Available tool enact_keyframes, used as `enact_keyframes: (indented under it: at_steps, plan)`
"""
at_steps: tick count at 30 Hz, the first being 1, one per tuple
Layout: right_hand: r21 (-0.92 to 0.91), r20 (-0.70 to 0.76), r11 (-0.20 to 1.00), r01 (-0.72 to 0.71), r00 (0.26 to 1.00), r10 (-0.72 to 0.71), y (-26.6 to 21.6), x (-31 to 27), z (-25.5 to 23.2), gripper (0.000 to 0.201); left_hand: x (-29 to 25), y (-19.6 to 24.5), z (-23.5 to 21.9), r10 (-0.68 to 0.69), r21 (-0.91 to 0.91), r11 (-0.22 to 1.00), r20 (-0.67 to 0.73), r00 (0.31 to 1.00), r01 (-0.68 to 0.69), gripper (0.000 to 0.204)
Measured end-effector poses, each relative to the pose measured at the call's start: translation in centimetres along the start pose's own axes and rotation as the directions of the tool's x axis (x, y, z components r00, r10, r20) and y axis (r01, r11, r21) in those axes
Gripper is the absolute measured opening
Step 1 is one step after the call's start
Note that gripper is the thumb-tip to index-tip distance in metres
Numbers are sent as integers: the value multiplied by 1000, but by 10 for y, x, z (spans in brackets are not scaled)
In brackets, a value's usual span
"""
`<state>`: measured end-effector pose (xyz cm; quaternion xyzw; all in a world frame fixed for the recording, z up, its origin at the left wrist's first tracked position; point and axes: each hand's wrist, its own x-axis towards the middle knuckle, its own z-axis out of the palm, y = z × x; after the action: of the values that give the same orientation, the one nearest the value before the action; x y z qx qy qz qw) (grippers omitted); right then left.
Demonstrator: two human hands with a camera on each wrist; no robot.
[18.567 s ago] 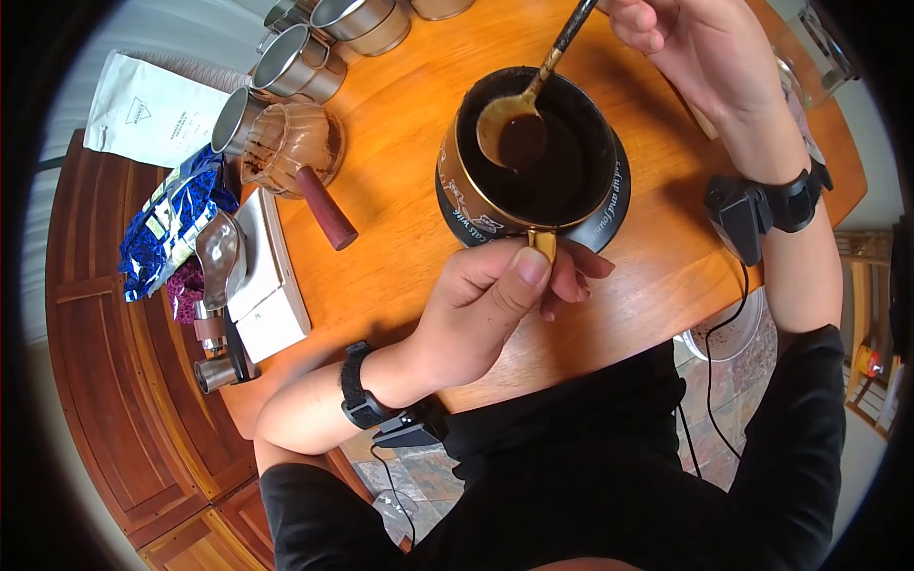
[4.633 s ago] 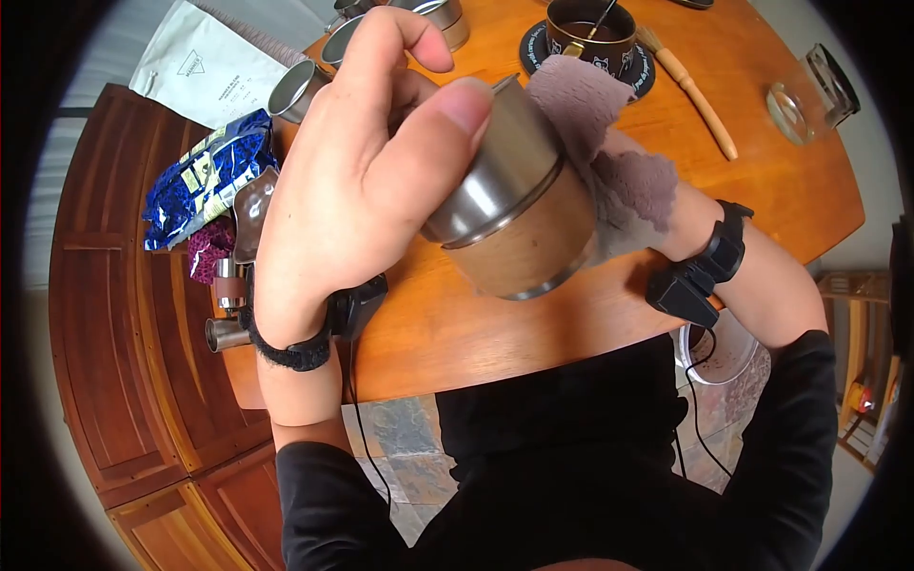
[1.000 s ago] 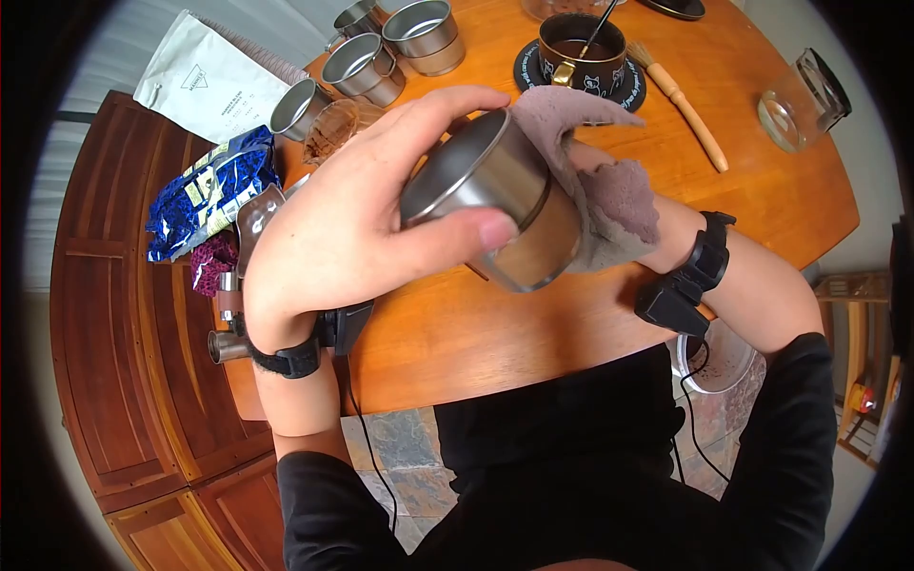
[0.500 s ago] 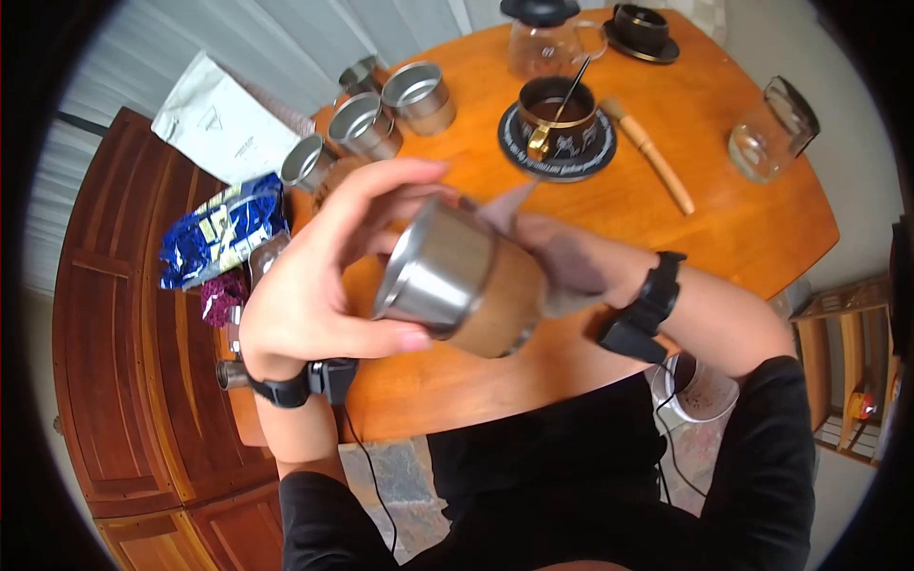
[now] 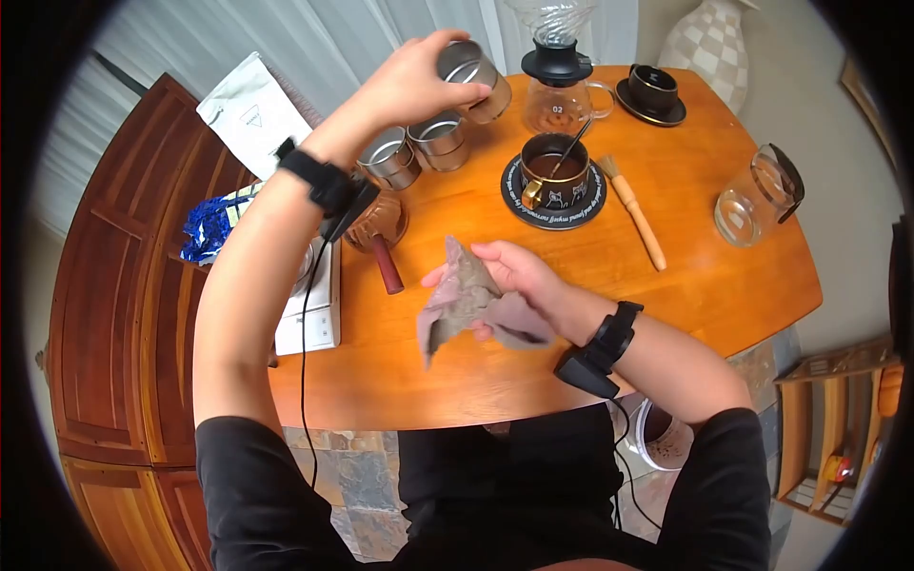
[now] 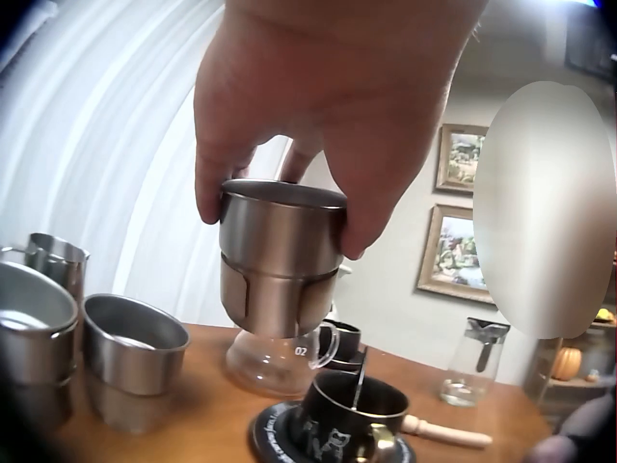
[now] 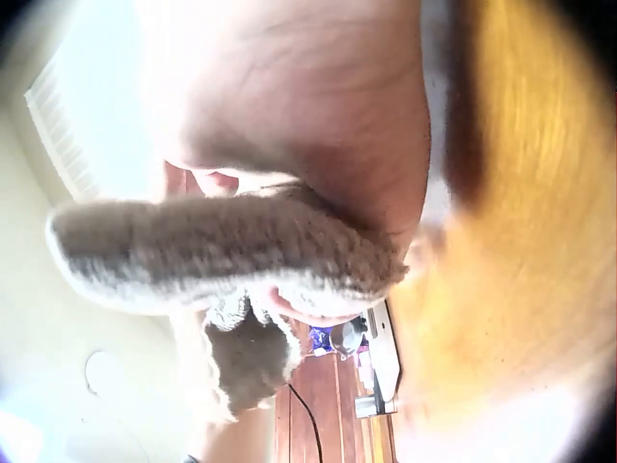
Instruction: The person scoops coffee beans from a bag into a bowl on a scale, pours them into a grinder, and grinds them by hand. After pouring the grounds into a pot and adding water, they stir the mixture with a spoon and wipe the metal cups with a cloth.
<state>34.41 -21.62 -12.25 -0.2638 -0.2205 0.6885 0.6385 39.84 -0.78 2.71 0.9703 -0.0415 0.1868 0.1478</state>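
At the back of the table, the left hand pinches a steel cup between thumb and fingers by its upper part. In the left wrist view the cup hangs upright from the left hand, its lower part in front of the glass server. Two more steel cups stand beside it, one of them nearest. Over the table's front part, the right hand holds a crumpled grey-mauve cloth. In the right wrist view the cloth covers much of the fingers.
A black mug with a spoon stands on a round coaster, a wooden brush to its right. Behind are a glass server and a small black cup. A glass jar stands right; a white scale lies left.
The left hand has carried the steel cup away from the cloth to the back of the table. The right hand stays in front with the cloth. The head view has shifted, showing more of the table's back.
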Motion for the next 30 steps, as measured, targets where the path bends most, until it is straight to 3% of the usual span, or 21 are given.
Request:
enact_keyframes:
  at_steps: [6, 9, 13, 16, 23, 30]
  plan:
    - [179, 118, 981, 77, 988, -99, 7, 7, -10, 54, 33, -18, 47, -51, 62, 997, 121, 991, 43, 85]
    - [101, -31, 980, 169, 985, -167, 8, 9, -7, 57, 37, -18, 61, -68, 78, 995, 182, 981, 54, 82]
    - [87, -54, 976, 201, 979, -196, 7, 8, -5, 51, 39, -20, 75, -76, 97, 994, 232, 970, 55, 79]
    - [30, 3, 988, 151, 989, -151, 8, 12, -12, 46, 40, -22, 83, -82, 109, 993, 291, 953, 52, 77]
    - [7, -61, 995, 98, 993, -98, 7, 8, -8, 44, 41, -27, 92, -90, 130, 990, 348, 933, 47, 73]
    - [24, -70, 996, 82, 994, -80, 3, 5, -6, 46, 36, -32, 73, -99, 31, 995, 453, 886, 95, 96]
